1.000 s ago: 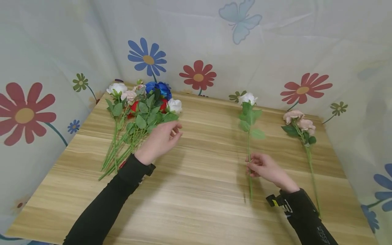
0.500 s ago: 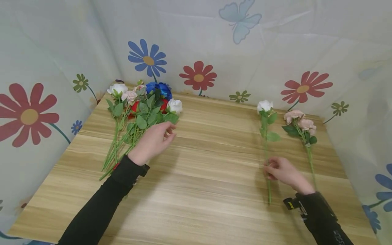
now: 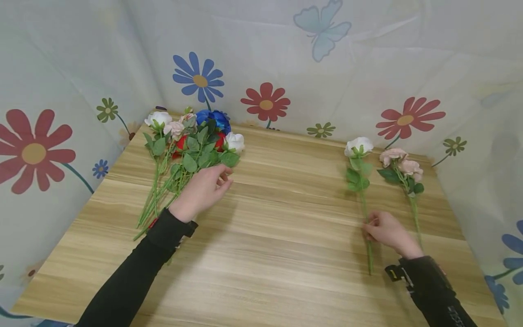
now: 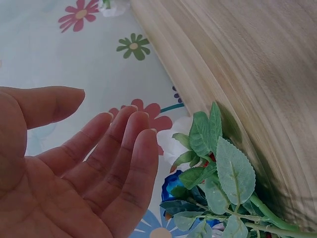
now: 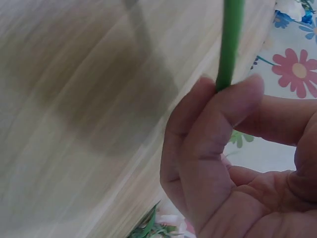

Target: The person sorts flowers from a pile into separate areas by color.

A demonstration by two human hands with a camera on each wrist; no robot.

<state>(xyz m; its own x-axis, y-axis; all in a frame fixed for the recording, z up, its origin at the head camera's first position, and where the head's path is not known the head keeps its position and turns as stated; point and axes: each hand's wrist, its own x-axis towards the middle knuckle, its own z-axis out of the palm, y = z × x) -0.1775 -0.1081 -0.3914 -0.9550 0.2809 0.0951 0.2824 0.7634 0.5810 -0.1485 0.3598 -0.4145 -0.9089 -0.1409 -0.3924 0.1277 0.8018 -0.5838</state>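
Observation:
My right hand point(image 3: 386, 230) pinches the green stem of a white artificial rose point(image 3: 358, 147) between thumb and fingers, over the right part of the table. In the right wrist view the stem point(image 5: 230, 44) rises out of those fingertips. Just right of it lies a pink artificial rose stem point(image 3: 410, 169) with two blooms. My left hand point(image 3: 201, 190) hovers beside a pile of artificial flowers point(image 3: 196, 156) at the left, fingers relaxed around nothing. The left wrist view shows its bare palm point(image 4: 64, 193) near the pile's green leaves point(image 4: 235, 171).
The flower pile holds white, pink, red and blue blooms, its stems pointing toward the near left. Everything lies on a wooden table point(image 3: 278, 254). A pale curtain point(image 3: 261, 41) printed with flowers and a butterfly stands along the back and sides.
My right hand has carried the white rose rightward, close beside the pink one, and its bloom has turned. My left hand has drawn back slightly to the left.

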